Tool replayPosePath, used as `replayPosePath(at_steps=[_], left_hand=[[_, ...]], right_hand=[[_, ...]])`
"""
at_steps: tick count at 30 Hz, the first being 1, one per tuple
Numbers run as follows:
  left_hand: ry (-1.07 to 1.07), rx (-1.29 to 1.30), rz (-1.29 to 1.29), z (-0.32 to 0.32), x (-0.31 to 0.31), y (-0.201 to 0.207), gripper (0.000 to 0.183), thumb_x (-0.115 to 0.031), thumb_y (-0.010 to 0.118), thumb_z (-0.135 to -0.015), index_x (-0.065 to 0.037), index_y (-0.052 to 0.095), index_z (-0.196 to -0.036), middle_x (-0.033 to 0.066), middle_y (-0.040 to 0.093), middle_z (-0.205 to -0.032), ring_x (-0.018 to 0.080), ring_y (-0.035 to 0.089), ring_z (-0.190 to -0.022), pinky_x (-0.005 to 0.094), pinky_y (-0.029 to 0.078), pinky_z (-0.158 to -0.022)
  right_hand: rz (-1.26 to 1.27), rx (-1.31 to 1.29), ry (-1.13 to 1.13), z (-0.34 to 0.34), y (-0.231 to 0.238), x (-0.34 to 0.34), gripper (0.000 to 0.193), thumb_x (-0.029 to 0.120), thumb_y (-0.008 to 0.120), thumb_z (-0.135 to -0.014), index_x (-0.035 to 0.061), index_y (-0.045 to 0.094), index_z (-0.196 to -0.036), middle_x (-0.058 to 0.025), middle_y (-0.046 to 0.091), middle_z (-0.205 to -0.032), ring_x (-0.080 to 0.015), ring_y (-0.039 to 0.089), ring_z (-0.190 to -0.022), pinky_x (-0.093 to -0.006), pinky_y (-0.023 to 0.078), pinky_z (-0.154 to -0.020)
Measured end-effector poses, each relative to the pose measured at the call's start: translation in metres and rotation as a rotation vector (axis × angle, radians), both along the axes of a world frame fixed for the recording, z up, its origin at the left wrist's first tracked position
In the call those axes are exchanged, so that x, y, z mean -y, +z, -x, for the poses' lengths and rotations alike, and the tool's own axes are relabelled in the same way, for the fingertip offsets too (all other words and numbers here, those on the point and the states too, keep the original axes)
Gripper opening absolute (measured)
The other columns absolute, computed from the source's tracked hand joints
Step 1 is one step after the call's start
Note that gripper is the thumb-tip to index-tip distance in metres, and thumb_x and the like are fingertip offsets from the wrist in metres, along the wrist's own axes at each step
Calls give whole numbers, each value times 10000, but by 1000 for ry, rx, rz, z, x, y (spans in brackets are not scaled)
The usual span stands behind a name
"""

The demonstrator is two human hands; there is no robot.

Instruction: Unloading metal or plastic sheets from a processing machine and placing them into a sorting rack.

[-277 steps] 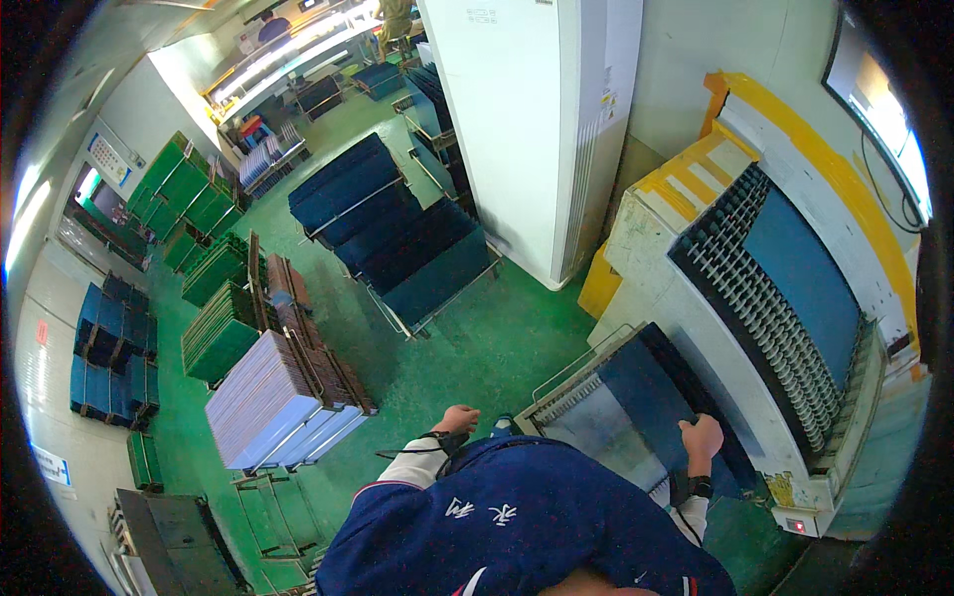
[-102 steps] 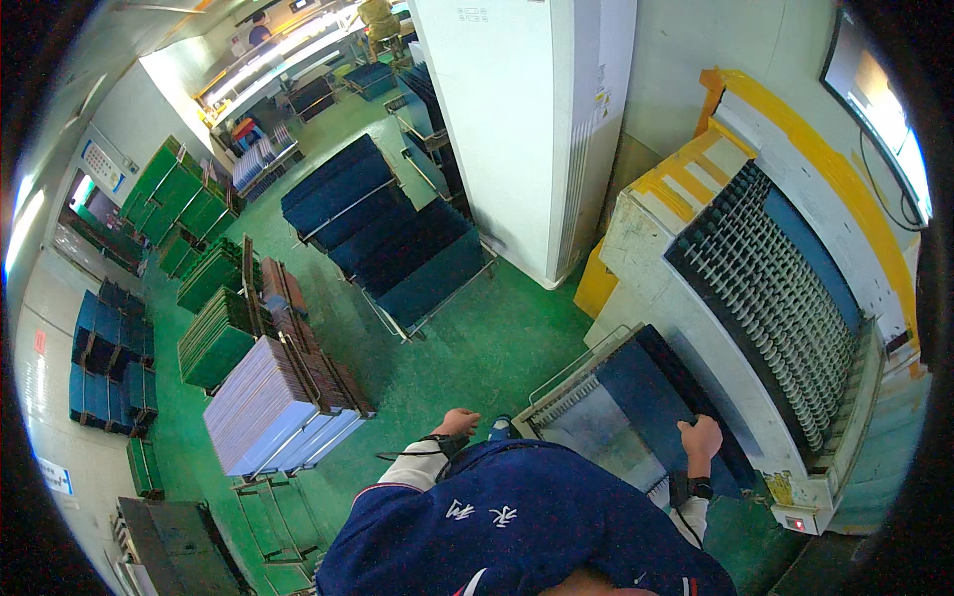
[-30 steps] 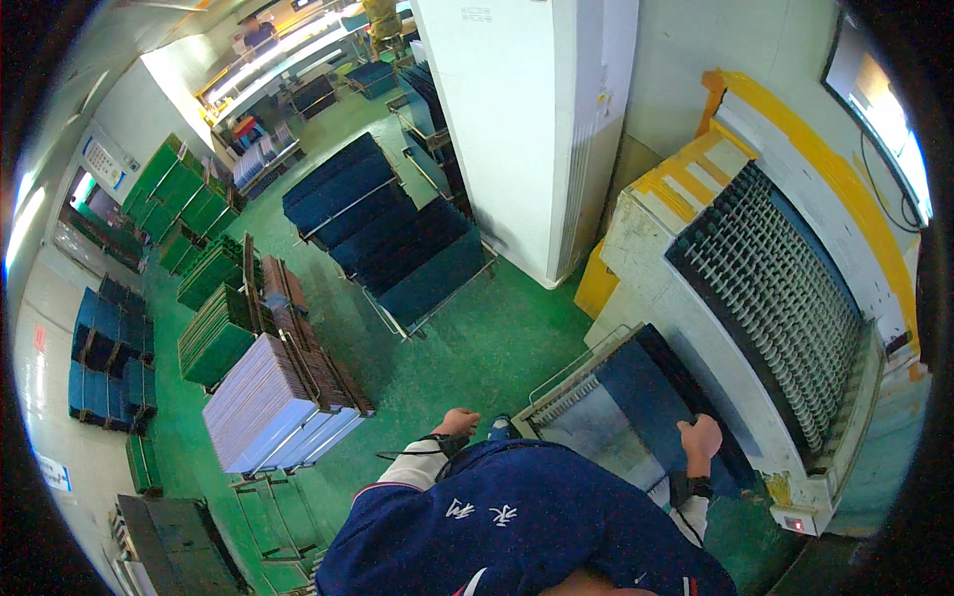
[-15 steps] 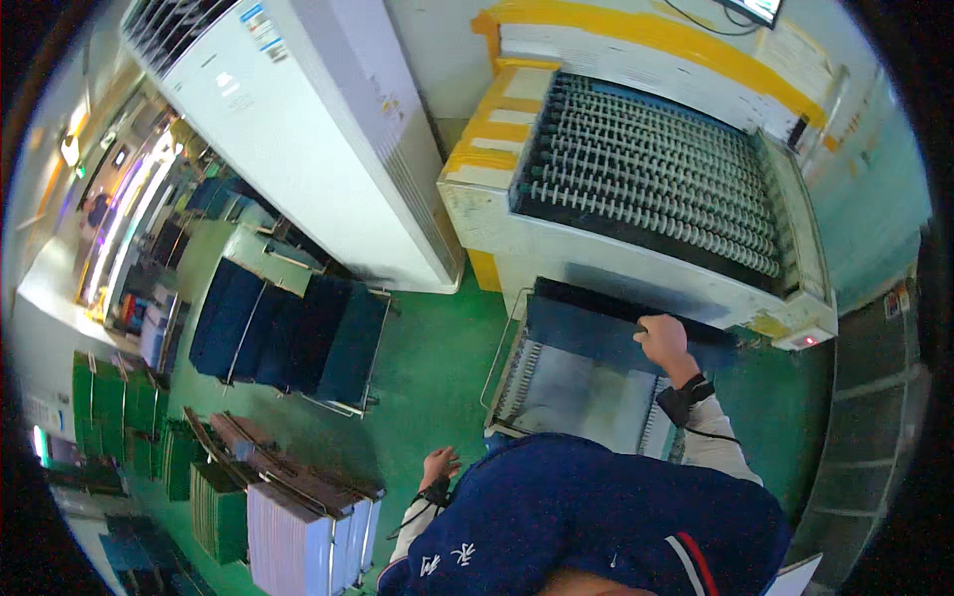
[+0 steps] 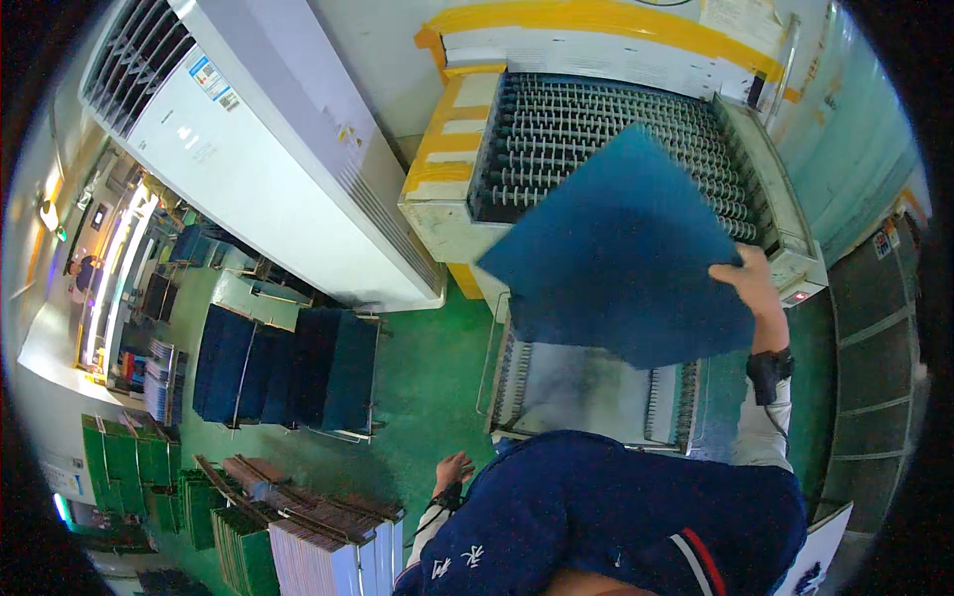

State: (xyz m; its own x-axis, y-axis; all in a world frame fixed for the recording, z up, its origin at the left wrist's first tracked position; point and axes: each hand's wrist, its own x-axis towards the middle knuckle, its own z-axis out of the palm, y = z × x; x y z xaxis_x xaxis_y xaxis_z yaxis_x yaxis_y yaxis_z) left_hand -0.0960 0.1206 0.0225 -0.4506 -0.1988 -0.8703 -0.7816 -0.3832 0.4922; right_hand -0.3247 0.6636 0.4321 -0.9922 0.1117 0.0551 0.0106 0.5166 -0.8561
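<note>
My right hand (image 5: pixel 747 281) grips the right edge of a dark blue flat panel (image 5: pixel 624 238), thumb on its near face. The panel is raised and tilted, one corner pointing up over the roller conveyor (image 5: pixel 527 149), and hides part of the rollers; I cannot tell whether it touches them. Below it stands a rack with slotted, toothed sides (image 5: pixel 576 392), its far part hidden by the panel. Low on the left, beside my body, my left hand (image 5: pixel 454 469) hangs with fingers apart and nothing in it.
A tall white air conditioner (image 5: pixel 298 169) stands left of the conveyor machine. Racks of dark blue panels (image 5: pixel 333 368), green panels (image 5: pixel 124 472) and pale-edged panels (image 5: pixel 328 561) stand on the green floor (image 5: pixel 427 358) at left. A grey framed partition (image 5: pixel 874 368) is at right.
My right hand has moved up and right, lifting the blue panel from the rack toward the rollers. My left hand stays low and empty. The view has shifted slightly.
</note>
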Motion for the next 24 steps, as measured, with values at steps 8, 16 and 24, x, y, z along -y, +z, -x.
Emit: replayPosePath(at_steps=[8,16,24], left_hand=[[4,-15,6,3,0,6,357,-212,555,-835,20,508,-1102,170,622,-936,249,626,-630,303,491,-459],[22,-45,73,-13,4,15,380,-215,567,-828,22,486,-1113,186,600,-979,266,625,-659,315,490,-452],[-241,-256,238,-47,17,-4,328,-215,560,-833,11,493,-1062,171,602,-905,281,614,-642,333,487,-454]], right_hand=[[895,-43,-382,31,-66,-54,311,213,636,-791,11,565,-1016,-87,600,-934,-199,583,-796,-335,473,-685],[1280,60,-265,123,-125,-32,123,131,649,-755,79,543,-788,-56,559,-777,-162,518,-687,-298,444,-662],[1525,-58,-261,200,-169,-26,108,4,600,-772,45,503,-798,-61,546,-795,-189,524,-684,-322,498,-721]])
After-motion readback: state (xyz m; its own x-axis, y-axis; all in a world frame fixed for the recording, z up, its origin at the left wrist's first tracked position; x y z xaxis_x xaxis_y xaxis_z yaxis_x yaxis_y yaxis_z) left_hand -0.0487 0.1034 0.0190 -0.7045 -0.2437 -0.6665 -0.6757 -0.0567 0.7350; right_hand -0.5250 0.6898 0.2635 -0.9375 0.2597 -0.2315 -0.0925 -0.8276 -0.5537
